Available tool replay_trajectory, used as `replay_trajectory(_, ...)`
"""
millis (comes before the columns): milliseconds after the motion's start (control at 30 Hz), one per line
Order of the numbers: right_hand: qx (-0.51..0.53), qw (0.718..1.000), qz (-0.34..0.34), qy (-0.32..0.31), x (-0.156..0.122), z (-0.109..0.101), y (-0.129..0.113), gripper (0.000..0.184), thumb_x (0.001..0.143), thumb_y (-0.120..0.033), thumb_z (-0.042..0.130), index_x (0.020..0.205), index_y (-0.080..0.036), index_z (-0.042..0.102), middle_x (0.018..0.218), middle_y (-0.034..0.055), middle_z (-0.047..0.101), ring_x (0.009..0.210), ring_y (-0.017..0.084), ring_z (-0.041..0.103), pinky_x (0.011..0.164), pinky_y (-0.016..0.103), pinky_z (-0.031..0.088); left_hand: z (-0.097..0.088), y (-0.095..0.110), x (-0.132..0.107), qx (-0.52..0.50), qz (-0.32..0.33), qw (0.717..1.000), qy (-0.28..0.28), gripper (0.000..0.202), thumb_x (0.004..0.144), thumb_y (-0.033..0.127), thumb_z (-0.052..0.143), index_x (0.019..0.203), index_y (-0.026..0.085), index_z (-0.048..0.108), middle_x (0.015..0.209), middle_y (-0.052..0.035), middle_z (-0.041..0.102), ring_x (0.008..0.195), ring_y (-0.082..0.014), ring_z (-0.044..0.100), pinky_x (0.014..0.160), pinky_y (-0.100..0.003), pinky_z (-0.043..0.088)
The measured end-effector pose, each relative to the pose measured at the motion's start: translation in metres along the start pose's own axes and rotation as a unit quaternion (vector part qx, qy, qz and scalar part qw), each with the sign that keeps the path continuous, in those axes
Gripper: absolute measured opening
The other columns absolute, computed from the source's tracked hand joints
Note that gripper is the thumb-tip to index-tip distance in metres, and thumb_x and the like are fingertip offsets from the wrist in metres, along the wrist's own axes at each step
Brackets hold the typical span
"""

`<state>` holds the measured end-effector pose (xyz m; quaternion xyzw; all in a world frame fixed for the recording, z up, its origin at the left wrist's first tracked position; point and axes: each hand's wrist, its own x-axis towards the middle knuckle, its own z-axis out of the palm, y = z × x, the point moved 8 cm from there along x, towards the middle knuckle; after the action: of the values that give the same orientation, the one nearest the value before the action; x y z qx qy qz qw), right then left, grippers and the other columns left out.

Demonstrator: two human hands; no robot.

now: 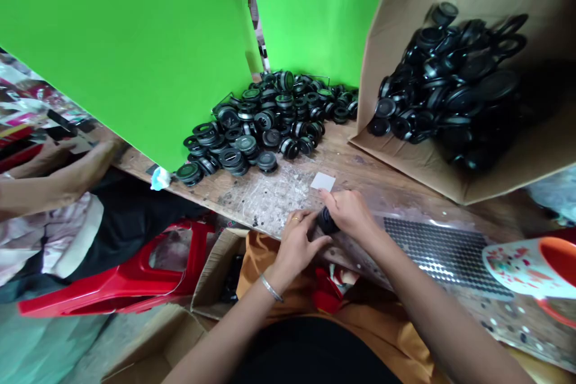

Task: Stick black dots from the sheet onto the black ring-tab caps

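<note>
Near the table's front edge, a small black round part [327,222] is held between my two hands. My left hand [296,241], with a ring and a metal bangle, has its fingers and thumb around the part's left side. Closed over its right side is my right hand [353,211], thumb reaching forward. Just beyond the right thumb lies a small white square [323,181]. A large pile of similar black round parts [270,114], some with grey or green faces, spreads across the table behind. The part's underside is hidden by my fingers.
A cardboard box [405,169] on its side holds more black parts [450,90]. Green panels [135,42] back the table. To the right are a dotted sheet [432,252] and a mug [517,264]. A red chair [135,282] and another person's arm [58,186] are left.
</note>
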<state>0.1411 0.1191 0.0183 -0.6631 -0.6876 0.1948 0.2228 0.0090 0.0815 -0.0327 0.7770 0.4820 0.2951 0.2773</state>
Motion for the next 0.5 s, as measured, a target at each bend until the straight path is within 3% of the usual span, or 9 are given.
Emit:
replay_trajectory(133, 0.007, 0.998, 0.016, -0.064, 0.02, 0.019, -0.003, 0.057, 0.097, -0.036, 0.039, 0.047, -0.016, 0.059, 0.049, 0.0059, 0.059, 0.051, 0.014, 0.054, 0.052, 0.026, 0.029, 0.006, -0.003, 0.0, 0.038, -0.01, 0.999, 0.004, 0.051, 0.075, 0.037, 0.079, 0.121, 0.021, 0.064, 0.12, -0.0099, 0.062, 0.113, -0.0303, 0.052, 0.1, -0.045, 0.042)
replay_trajectory(267, -0.013, 0.995, 0.041, -0.088, 0.021, 0.027, 0.006, 0.06, 0.099, -0.035, 0.033, 0.05, -0.015, 0.063, 0.047, 0.005, 0.059, 0.049, 0.014, 0.055, 0.052, 0.024, 0.035, 0.007, -0.002, 0.001, 0.034, -0.014, 0.999, 0.002, 0.053, 0.076, 0.039, 0.078, 0.124, 0.022, 0.062, 0.12, -0.0093, 0.062, 0.114, -0.0302, 0.052, 0.1, -0.045, 0.041)
replay_trajectory(333, -0.04, 0.995, 0.052, -0.072, 0.018, 0.025, 0.01, 0.056, 0.099, -0.035, 0.032, 0.062, -0.014, 0.069, 0.058, 0.0084, 0.066, 0.057, 0.017, 0.06, 0.057, 0.026, 0.038, 0.006, -0.002, 0.0, 0.036, -0.012, 0.999, 0.001, 0.055, 0.076, 0.04, 0.079, 0.125, 0.022, 0.062, 0.12, -0.0095, 0.063, 0.114, -0.0305, 0.052, 0.1, -0.045, 0.041)
replay_trajectory(400, -0.074, 0.995, 0.054, -0.039, 0.015, 0.02, 0.01, 0.048, 0.099, -0.035, 0.034, 0.083, -0.013, 0.073, 0.082, 0.0147, 0.072, 0.074, 0.022, 0.064, 0.066, 0.029, 0.04, 0.005, -0.002, 0.0, 0.039, -0.01, 0.999, 0.003, 0.055, 0.076, 0.042, 0.078, 0.124, 0.022, 0.062, 0.119, -0.0096, 0.063, 0.114, -0.0307, 0.052, 0.1, -0.045, 0.041)
replay_trajectory(500, -0.113, 0.993, 0.039, -0.004, 0.011, 0.021, 0.006, 0.038, 0.099, -0.032, 0.036, 0.1, -0.014, 0.069, 0.105, 0.0193, 0.068, 0.095, 0.027, 0.061, 0.079, 0.035, 0.039, 0.005, -0.002, -0.001, 0.038, -0.004, 0.999, 0.011, 0.056, 0.075, 0.045, 0.078, 0.123, 0.022, 0.062, 0.119, -0.0096, 0.062, 0.114, -0.0303, 0.052, 0.099, -0.044, 0.041)
